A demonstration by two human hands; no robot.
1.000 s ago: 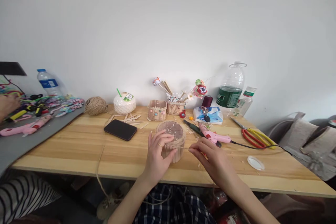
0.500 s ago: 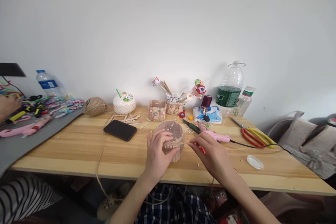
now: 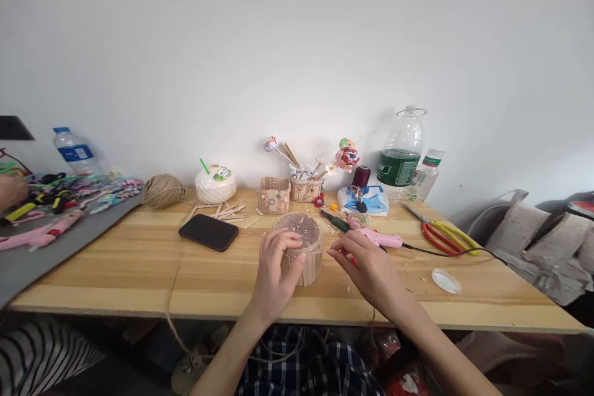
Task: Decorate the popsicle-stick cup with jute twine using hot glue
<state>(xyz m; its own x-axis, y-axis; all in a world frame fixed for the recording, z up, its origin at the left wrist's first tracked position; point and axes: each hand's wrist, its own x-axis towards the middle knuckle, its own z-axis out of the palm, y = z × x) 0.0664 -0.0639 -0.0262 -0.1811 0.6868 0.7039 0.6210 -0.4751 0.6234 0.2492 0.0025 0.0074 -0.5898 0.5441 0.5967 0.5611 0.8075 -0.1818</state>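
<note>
A round container (image 3: 304, 241) clad in upright wooden sticks stands near the front edge of the wooden table (image 3: 139, 272). My left hand (image 3: 275, 266) wraps around its left side and steadies it. My right hand (image 3: 366, 269) sits just to the right of it, pinching a thin strand of jute twine (image 3: 326, 252) that runs tight to the container's wall. A length of the same twine (image 3: 175, 284) trails across the table and hangs over the front edge. The twine ball (image 3: 162, 190) rests at the back left.
A black phone (image 3: 208, 232), loose wooden sticks (image 3: 227, 210), a pink glue gun (image 3: 378, 237) with its cord, red and yellow scissors (image 3: 445, 238), bottles (image 3: 401, 154) and small stick boxes (image 3: 273, 193) crowd the table. Another person's hand (image 3: 12, 190) works at a grey table, left.
My right hand has drawn closer to the container, shortening the taut twine. The view has shifted slightly; the left hand keeps its hold.
</note>
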